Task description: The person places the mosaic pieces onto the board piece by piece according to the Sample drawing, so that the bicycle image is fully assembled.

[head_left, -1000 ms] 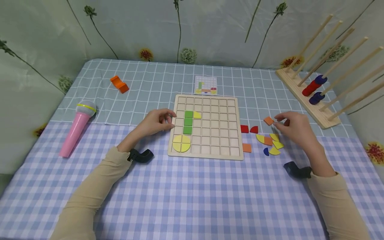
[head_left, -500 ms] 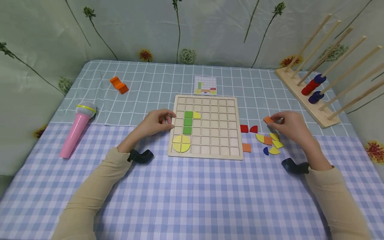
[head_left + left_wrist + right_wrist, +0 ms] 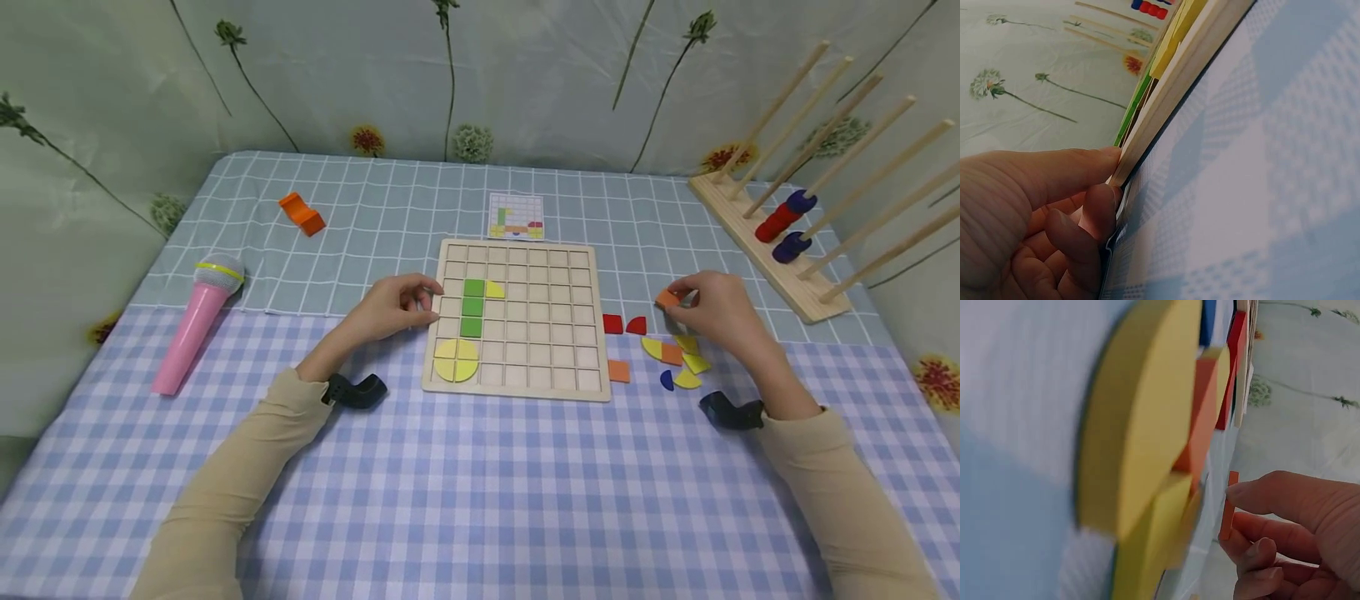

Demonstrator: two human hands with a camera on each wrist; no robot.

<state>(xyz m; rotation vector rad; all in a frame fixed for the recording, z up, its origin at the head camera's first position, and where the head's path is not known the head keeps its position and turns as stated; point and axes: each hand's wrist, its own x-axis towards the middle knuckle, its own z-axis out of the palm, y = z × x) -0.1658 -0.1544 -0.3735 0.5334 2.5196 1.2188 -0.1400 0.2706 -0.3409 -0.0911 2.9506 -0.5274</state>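
Note:
My right hand (image 3: 716, 307) pinches an orange square tile (image 3: 1229, 509) between thumb and fingers, above the table to the right of the wooden grid board (image 3: 558, 383). With thumb and fingers, my left hand (image 3: 386, 308) grips that board's left edge (image 3: 1169, 103). On the board stand a column of green square tiles (image 3: 472, 307), a yellow quarter-circle tile (image 3: 494, 289) beside its top, and a yellow circle of quarter tiles (image 3: 456, 360). Near the right hand lie several loose yellow quarter tiles (image 3: 686, 379), another orange square (image 3: 671, 354) and a small blue piece (image 3: 667, 380).
Red tiles (image 3: 612, 323) and an orange square tile (image 3: 618, 371) lie along the board's right side. Behind the board is a printed pattern card (image 3: 516, 217). A pegged wooden rack (image 3: 825, 304) stands right; a pink microphone (image 3: 191, 333) and an orange block (image 3: 302, 214) lie left.
My right hand has closed its fingers further over the orange square tile and moved slightly left with it. The left hand stays at the board's edge.

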